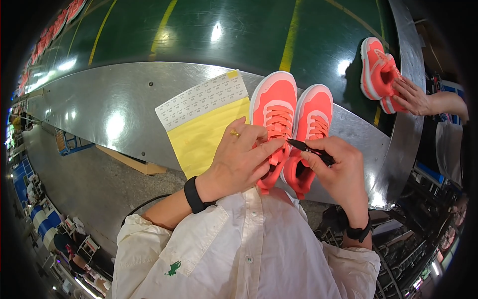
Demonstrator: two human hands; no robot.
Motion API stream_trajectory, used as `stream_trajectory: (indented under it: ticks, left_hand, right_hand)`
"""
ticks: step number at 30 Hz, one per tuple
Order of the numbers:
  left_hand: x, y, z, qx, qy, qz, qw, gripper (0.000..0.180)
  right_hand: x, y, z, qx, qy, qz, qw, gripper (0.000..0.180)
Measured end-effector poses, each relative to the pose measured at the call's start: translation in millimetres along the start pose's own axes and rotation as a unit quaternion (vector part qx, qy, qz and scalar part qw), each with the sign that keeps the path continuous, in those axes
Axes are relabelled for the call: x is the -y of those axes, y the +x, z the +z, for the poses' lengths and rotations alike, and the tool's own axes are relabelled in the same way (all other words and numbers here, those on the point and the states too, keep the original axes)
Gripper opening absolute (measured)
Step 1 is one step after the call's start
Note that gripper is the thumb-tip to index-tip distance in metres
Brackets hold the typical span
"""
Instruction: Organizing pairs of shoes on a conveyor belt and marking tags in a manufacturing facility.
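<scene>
The fingers of the left hand (239,159) are curled closed over the laces and tongue of the left coral shoe (273,124), thumb and forefinger pinching something small there that cannot be made out. The right hand (338,169) is closed around black thread snips (311,148), whose point aims left at that pinch, just short of the left fingertips. The step in hand looks like trimming a stray thread or lace end on this shoe; it calls for bringing the blades onto the pinched bit while the left hand keeps it taut. Counted: two coral shoes sit side by side at the near edge of the steel bench (114,104), the right coral shoe (312,122) touching its mate; one yellow sheet (206,127) with a white label strip lies just left of them; farther right, a co-worker's hand (412,97) rests on one more pair (377,74).
</scene>
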State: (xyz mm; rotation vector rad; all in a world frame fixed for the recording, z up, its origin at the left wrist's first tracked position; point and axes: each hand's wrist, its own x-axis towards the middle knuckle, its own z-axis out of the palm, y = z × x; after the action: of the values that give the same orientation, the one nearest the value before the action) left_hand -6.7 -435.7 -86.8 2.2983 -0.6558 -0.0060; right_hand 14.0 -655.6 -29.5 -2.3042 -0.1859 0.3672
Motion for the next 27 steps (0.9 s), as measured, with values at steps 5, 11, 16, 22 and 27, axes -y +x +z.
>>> stream_trajectory:
  ticks: [5,11,16,22,27]
  left_hand:
    - [1.0,1.6,3.3,-0.023,-0.029,0.008,0.999,0.052]
    - [1.8,0.8,5.5,-0.020,-0.012,0.029,0.999,0.046]
    - [-5.9,18.6,-22.8,0.034,-0.150,-0.064,0.986,0.032]
    - [16.3,49.7,-20.9,0.032,-0.024,-0.030,0.999,0.014]
    - [21.5,62.2,-13.3,0.117,-0.098,-0.048,0.987,0.015]
  right_hand:
    - [-1.7,1.1,-2.0,-0.017,0.001,-0.004,1.000,0.018]
    - [-6.1,11.5,-5.2,0.007,-0.037,-0.030,0.999,0.018]
    - [-3.6,15.2,-5.6,0.017,-0.074,-0.052,0.996,0.017]
    - [3.1,11.7,-5.4,0.002,-0.113,-0.072,0.991,0.016]
    - [3.6,10.0,-5.5,-0.002,-0.115,-0.058,0.992,0.015]
